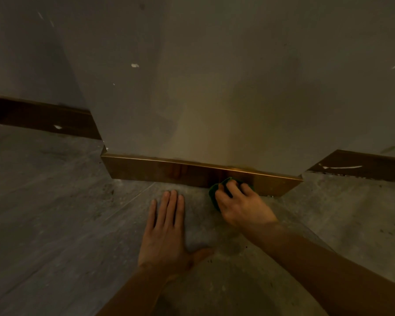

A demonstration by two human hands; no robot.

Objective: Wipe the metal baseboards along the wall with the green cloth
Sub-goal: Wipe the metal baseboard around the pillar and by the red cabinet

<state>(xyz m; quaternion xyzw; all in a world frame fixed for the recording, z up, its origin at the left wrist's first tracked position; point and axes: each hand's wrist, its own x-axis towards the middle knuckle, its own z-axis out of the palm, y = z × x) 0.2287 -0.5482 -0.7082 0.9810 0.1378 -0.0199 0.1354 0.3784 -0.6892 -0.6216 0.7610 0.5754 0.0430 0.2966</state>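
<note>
A copper-coloured metal baseboard (160, 171) runs along the foot of a projecting wall section in the middle of the view. My right hand (240, 201) grips a bunched green cloth (213, 192) and presses it against the right part of this baseboard, just above the floor. My left hand (167, 226) lies flat on the floor with fingers spread, palm down, a little short of the baseboard and left of the cloth. Most of the cloth is hidden under my right fingers.
Darker baseboards run along the recessed walls at the left (48, 119) and right (363, 165), each with white smears. The grey wall (192, 87) has small white specks. The grey tiled floor (55, 213) is dusty, with dark debris at the right.
</note>
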